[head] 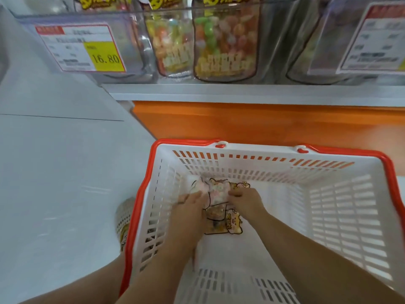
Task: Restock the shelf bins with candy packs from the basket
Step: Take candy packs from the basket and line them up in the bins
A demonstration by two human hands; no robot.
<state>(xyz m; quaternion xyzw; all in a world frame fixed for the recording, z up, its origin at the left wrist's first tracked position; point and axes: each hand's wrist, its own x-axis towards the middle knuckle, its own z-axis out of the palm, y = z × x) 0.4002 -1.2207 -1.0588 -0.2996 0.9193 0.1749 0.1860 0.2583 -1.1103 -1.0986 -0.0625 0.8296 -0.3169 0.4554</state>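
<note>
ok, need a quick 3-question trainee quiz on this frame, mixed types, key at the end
1. True or false: the left hand and the right hand both reach inside the white basket.
2. Which price shows on the left shelf label? A 6.80; B 16.80; C 18.60.
3. Fill in: the two hands meet at the ___ lying on the basket's floor.
Key: 1 true; 2 B; 3 candy packs.
</note>
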